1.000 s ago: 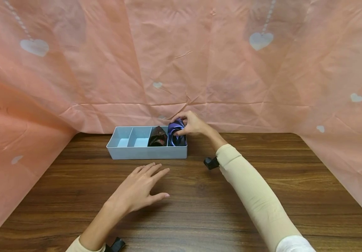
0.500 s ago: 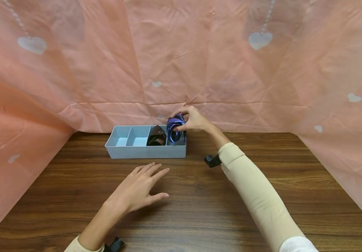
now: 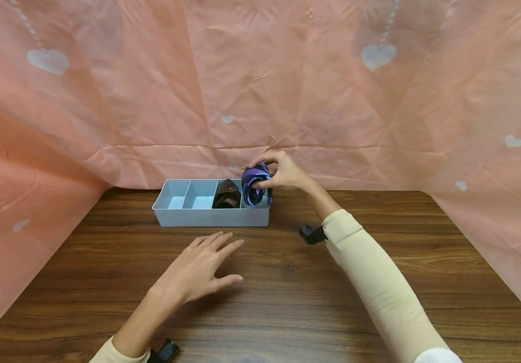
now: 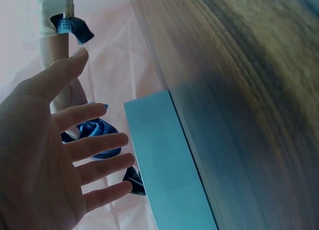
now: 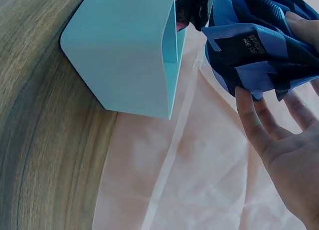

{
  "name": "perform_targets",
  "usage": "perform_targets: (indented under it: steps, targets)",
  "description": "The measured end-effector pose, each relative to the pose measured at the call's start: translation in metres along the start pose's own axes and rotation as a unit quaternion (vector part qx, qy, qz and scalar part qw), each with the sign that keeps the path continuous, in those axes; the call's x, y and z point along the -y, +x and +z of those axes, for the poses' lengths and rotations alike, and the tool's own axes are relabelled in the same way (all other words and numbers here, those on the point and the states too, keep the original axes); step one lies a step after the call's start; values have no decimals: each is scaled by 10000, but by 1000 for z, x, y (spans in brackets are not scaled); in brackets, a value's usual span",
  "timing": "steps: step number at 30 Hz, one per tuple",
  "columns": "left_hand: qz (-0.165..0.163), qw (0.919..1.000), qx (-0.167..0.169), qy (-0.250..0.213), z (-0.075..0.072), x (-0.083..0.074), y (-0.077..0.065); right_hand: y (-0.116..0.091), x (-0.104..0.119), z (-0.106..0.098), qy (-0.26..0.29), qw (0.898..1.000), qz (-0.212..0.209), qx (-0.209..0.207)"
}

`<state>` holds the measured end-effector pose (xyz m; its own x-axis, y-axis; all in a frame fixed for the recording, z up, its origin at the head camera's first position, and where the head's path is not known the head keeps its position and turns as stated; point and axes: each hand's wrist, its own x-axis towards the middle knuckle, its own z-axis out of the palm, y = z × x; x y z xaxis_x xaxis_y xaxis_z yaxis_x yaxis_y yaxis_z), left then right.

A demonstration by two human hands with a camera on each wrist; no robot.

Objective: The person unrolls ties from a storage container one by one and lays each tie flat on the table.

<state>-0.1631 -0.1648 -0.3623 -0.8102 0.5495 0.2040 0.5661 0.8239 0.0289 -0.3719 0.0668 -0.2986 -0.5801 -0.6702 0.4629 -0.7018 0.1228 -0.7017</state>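
Note:
My right hand (image 3: 286, 174) pinches a rolled-up blue and purple striped necktie (image 3: 249, 182) between thumb and fingers. It holds the roll just above the rightmost compartment of a light blue box (image 3: 210, 218). In the right wrist view the necktie (image 5: 279, 60) shows a dark sewn label and is up out of the box's opening. A dark brown roll of patterned cloth (image 3: 227, 195) sits in the compartment beside it. My left hand (image 3: 196, 272) hovers over the table in front of the box, fingers spread, holding nothing.
Two more compartments at the box's left (image 3: 174, 195) have their pale floors showing. The box stands near the back edge of a dark wood table (image 3: 314, 297). A pink cloth with hearts (image 3: 251, 91) hangs close behind and along both sides.
My right hand has raised the rolled necktie from inside the rightmost compartment to above it. My left hand has stayed almost still.

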Motion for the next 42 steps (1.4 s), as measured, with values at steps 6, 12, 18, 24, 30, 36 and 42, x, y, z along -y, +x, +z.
perform_targets:
  steps: [6,12,18,24,30,36,42]
  targets:
    - [0,9998,-140,130,4,7,2,-13,3,-1,215,9997,94,-19]
    - [-108,9999,-82,49,8,13,6,-22,8,-4,243,9997,16,-4]
    - [-104,9996,-238,63,9,16,8,-32,13,-5,197,9998,30,27]
    - [-131,9995,-287,37,8,17,13,-43,14,-3,111,9999,-102,43]
    - [-178,9993,-328,47,6,18,15,-55,15,0,-15,9998,-91,157]
    - [-251,9990,-379,25,5,19,16,-66,16,6,188,9995,113,205]
    - [-319,9987,-399,-8,5,19,16,-78,14,12,186,9995,40,240]
